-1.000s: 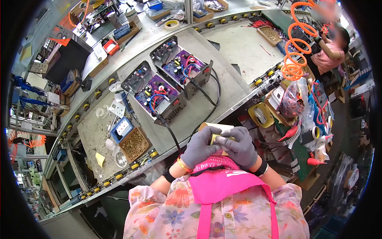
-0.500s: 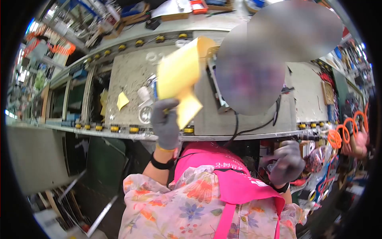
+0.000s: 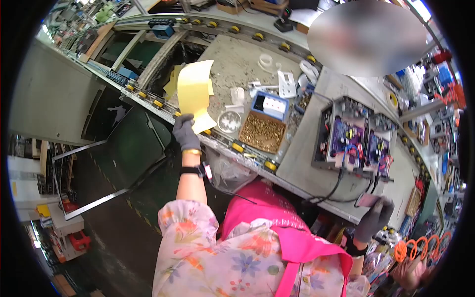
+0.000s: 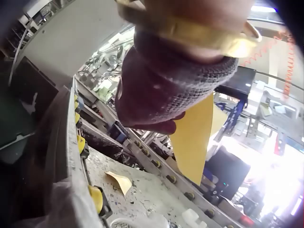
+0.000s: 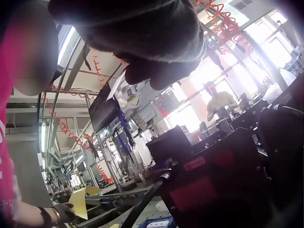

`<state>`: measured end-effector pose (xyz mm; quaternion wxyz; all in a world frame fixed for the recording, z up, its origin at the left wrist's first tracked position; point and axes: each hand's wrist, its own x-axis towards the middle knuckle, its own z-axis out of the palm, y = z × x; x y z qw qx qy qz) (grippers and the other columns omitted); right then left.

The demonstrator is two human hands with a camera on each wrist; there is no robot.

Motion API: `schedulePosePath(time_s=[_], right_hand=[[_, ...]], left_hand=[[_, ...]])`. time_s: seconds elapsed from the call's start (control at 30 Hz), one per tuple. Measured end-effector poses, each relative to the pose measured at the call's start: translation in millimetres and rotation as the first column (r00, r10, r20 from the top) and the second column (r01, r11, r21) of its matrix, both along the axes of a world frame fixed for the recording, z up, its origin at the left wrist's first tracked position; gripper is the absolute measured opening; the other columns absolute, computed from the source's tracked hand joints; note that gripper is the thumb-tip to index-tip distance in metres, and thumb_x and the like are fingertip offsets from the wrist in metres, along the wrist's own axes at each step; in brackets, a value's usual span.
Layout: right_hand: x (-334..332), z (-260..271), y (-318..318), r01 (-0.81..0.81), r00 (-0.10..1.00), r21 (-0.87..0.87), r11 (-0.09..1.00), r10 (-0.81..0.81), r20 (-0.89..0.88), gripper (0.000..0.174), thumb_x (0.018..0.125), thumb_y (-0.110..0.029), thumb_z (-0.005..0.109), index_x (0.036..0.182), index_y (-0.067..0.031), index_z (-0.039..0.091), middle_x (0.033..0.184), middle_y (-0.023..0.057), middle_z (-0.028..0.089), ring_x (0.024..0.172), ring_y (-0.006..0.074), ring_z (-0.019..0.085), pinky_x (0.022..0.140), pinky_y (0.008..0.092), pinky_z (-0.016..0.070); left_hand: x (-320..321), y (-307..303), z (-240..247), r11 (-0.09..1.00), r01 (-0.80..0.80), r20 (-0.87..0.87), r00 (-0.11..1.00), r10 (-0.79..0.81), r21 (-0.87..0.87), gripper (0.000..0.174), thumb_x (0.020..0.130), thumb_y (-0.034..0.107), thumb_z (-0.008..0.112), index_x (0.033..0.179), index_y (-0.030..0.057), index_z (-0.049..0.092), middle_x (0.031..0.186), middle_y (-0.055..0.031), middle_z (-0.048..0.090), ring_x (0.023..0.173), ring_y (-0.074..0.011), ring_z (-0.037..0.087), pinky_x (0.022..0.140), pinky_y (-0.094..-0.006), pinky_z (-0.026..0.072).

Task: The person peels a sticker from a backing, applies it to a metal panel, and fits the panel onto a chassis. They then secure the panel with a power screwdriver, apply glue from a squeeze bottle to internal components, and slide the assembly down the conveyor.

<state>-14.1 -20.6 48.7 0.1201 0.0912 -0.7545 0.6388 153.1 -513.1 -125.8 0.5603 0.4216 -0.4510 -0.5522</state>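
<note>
In the head view my left hand (image 3: pixel 186 132), in a grey glove, pinches a curved yellow paper sheet (image 3: pixel 194 90) by its lower end, over the near edge of the conveyor bench. The left wrist view shows the same yellow sheet (image 4: pixel 194 142) hanging past the gloved fingers. At the right my gloved right hand (image 3: pixel 374 220) pinches a small thin pinkish piece (image 3: pixel 367 199), close in front of two open metal boxes. Purple circuit boards show inside the left box (image 3: pixel 341 138) and the right box (image 3: pixel 380 153). The right wrist view has a dark box side (image 5: pixel 213 180) below the hand.
A cardboard tray of brass-coloured small parts (image 3: pixel 262 132) sits beside a blue tray (image 3: pixel 269 105) and a round dish (image 3: pixel 229 122). Black cables (image 3: pixel 336 190) hang over the bench edge. Yellow-black rollers (image 3: pixel 237 147) line that edge. An orange coiled hose (image 3: pixel 420 247) is at right.
Both hands were together on the yellow sheet; they have parted. The left carried the sheet leftward over the bench end, and the right moved to the boxes with the small piece. The head view turned left.
</note>
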Motion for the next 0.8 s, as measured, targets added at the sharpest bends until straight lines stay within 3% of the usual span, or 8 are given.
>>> schedulePosePath(time_s=[0.17,0.23,0.27,0.37,0.57,0.7,0.73,0.8], right_hand=[[-5.2,4.7,-5.4,-0.011,0.999,0.155,0.988,0.006,0.036,0.004,0.093,-0.008,0.050,0.090,-0.0067,0.048,0.085,-0.0017,0.047,0.078,0.0062,0.043,0.072,0.0209,0.0369],[-4.6,7.2,-15.9,0.025,0.999,0.215,0.976,-0.019,-0.032,0.004,0.092,-0.009,0.050,0.091,-0.0053,0.049,0.084,-0.0013,0.046,0.077,0.0068,0.042,0.070,0.0215,0.0366],[-5.0,7.7,-17.0,0.024,0.999,0.232,0.973,-0.018,-0.028,0.002,0.091,-0.007,0.049,0.090,-0.0051,0.048,0.084,-0.0006,0.046,0.076,0.0071,0.043,0.069,0.0215,0.0369],[-6.3,10.9,-19.8,0.022,1.000,0.269,0.963,-0.018,-0.018,0.001,0.091,-0.005,0.048,0.090,-0.0048,0.048,0.083,0.0004,0.047,0.075,0.0075,0.043,0.068,0.0214,0.0370],[-17.9,7.7,-34.7,0.002,1.000,0.249,0.969,-0.001,-0.006,0.002,0.092,-0.005,0.048,0.089,-0.0048,0.048,0.079,-0.0002,0.046,0.070,0.0075,0.042,0.065,0.0213,0.0358],[-20.5,7.8,-48.2,-0.029,0.999,0.245,0.969,0.026,0.019,0.001,0.090,-0.004,0.050,0.090,-0.0052,0.050,0.080,-0.0008,0.048,0.071,0.0068,0.043,0.065,0.0211,0.0359],[-20.5,10.5,-54.0,-0.048,0.999,0.233,0.971,0.044,0.026,0.002,0.090,-0.004,0.050,0.091,-0.0053,0.050,0.080,-0.0010,0.048,0.071,0.0067,0.043,0.065,0.0210,0.0360],[-20.9,14.9,-61.8,-0.094,0.996,0.232,0.968,0.089,0.031,0.004,0.089,-0.003,0.050,0.092,-0.0057,0.051,0.081,-0.0013,0.048,0.072,0.0065,0.043,0.065,0.0205,0.0362]], left_hand=[[-34.9,-100.9,-45.1,0.886,-0.044,-0.310,0.928,0.208,0.462,0.035,0.062,-0.011,0.050,0.087,0.0083,0.065,0.086,-0.0099,0.064,0.067,-0.0253,0.063,0.048,-0.0322,0.0506],[-36.8,-121.4,-59.4,0.881,-0.056,-0.292,0.932,0.215,0.469,0.035,0.061,-0.012,0.049,0.086,0.0071,0.065,0.088,-0.0116,0.064,0.070,-0.0268,0.063,0.052,-0.0325,0.0517],[-36.3,-129.1,-69.9,0.931,-0.045,-0.341,0.923,0.177,0.363,0.037,0.061,-0.014,0.047,0.086,0.0060,0.066,0.090,-0.0109,0.065,0.073,-0.0256,0.063,0.059,-0.0313,0.0526],[-28.8,-127.0,-47.2,0.997,-0.014,0.016,1.000,0.013,0.071,0.040,0.064,-0.016,0.045,0.091,0.0031,0.067,0.091,-0.0071,0.066,0.083,-0.0196,0.061,0.078,-0.0277,0.0495],[-13.2,-141.7,-68.9,1.000,-0.001,0.109,0.994,-0.001,0.017,0.041,0.074,-0.013,0.048,0.110,0.0024,0.061,0.112,-0.0069,0.060,0.088,-0.0179,0.060,0.083,-0.0258,0.0464],[0.0,-139.8,-72.6,0.824,0.188,-0.146,0.981,-0.129,0.534,0.063,0.082,-0.003,0.051,0.139,0.0145,0.029,0.111,-0.0091,0.057,0.087,-0.0227,0.062,0.074,-0.0342,0.0523],[0.0,-141.6,-73.8,0.837,0.210,-0.301,0.952,-0.057,0.505,0.071,0.085,0.002,0.052,0.142,0.0198,0.014,0.104,-0.0101,0.056,0.083,-0.0252,0.063,0.065,-0.0363,0.0542],[-4.6,-145.3,-74.1,0.844,0.179,-0.391,0.920,0.039,0.505,0.070,0.085,0.004,0.052,0.142,0.0192,0.014,0.104,-0.0097,0.055,0.080,-0.0254,0.064,0.063,-0.0352,0.0543]])
